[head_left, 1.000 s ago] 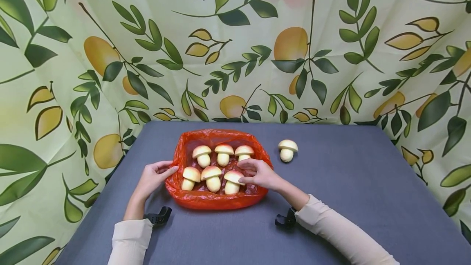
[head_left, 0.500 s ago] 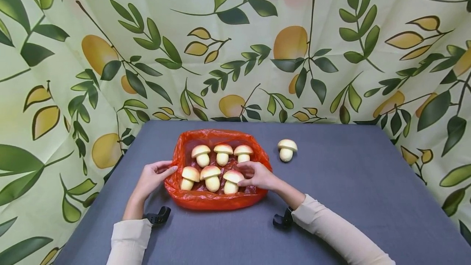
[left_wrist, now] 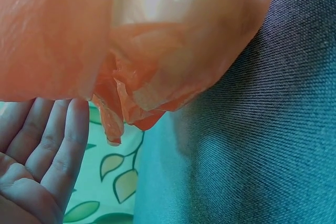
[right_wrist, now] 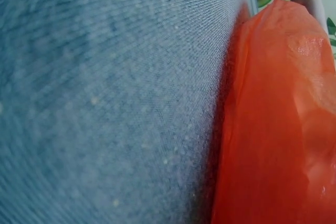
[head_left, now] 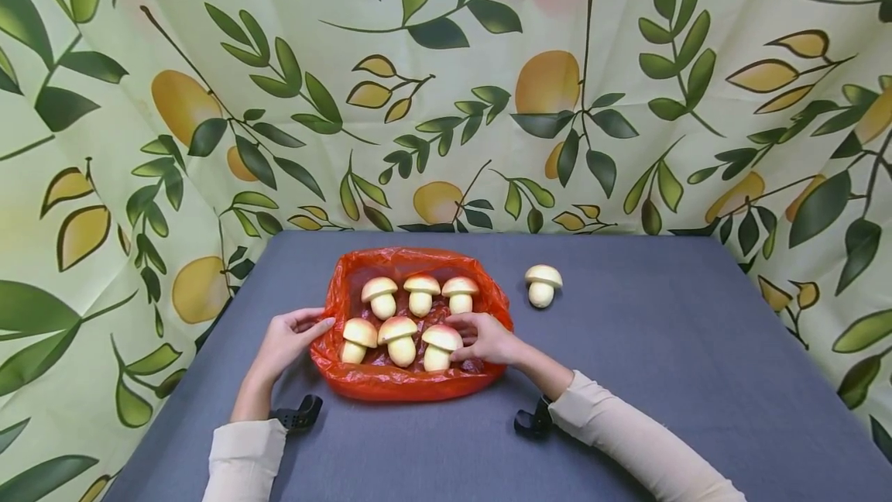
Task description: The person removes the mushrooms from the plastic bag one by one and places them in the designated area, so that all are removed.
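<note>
A red plastic bag (head_left: 425, 387) sits on the table, its mouth spread wide like a shallow tray. Inside, several toy mushrooms with cream stems and reddish caps lie in two rows. At the front right of the bag, my right hand (head_left: 488, 339) pinches one toy mushroom (head_left: 437, 355), thumb by its stem and fingers beside its cap. My left hand (head_left: 287, 338) rests against the bag's left side. In the left wrist view its fingers (left_wrist: 58, 156) are straight, their tips hidden by the red film. The right wrist view shows only the bag's outer wall (right_wrist: 278, 129) and cloth.
One more toy mushroom (head_left: 542, 285) lies on the table right of the bag. Grey-blue cloth (head_left: 662, 347) covers the table. Behind it hangs a leaf-and-fruit patterned curtain (head_left: 474, 60). Black devices (head_left: 301, 414) are strapped at both wrists.
My right hand has shifted slightly down and left, its thumb sliding lower along the front right mushroom, which has turned slightly. My left hand stays at the bag's side.
</note>
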The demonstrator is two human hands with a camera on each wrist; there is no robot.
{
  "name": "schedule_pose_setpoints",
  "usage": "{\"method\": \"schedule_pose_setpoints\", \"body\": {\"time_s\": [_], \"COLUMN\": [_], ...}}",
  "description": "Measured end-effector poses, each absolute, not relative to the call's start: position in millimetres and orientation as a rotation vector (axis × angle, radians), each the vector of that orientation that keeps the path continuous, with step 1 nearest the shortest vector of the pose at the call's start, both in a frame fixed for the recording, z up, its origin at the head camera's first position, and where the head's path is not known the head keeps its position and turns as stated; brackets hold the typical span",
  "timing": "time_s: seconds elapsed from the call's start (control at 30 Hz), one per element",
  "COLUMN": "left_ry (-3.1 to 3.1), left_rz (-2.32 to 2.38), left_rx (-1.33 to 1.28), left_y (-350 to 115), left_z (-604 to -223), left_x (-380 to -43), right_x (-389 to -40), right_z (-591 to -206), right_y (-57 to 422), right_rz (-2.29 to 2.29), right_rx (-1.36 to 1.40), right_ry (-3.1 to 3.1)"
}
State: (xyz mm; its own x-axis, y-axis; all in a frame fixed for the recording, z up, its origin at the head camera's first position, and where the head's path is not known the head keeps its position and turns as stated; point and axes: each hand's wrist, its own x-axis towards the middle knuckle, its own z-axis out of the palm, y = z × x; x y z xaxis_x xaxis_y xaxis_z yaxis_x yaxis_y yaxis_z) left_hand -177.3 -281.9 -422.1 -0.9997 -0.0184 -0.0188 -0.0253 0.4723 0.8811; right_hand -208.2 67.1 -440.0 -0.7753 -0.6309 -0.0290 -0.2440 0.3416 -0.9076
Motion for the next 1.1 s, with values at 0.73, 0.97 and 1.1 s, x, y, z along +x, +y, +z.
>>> {"method": "schedule_pose_setpoints", "body": {"time_s": [0.73,0.97,1.1], "left_ry": [2.681,2.678,2.683], "left_rz": [1.631,1.637,1.624], "left_rx": [-0.035,-0.022,-0.024], "left_y": [-283.0,-283.3,-283.3], "left_z": [-421.7,-421.0,-420.5], "left_x": [-176.5,-176.7,-176.8], "right_x": [-207.6,-208.1,-208.2], "right_z": [-436.0,-426.9,-422.3], "right_y": [69.5,72.4,74.1], "right_rz": [-1.412,-1.415,-1.406], "right_rx": [-0.798,-0.830,-0.873], "right_ry": [2.245,2.239,2.248]}}
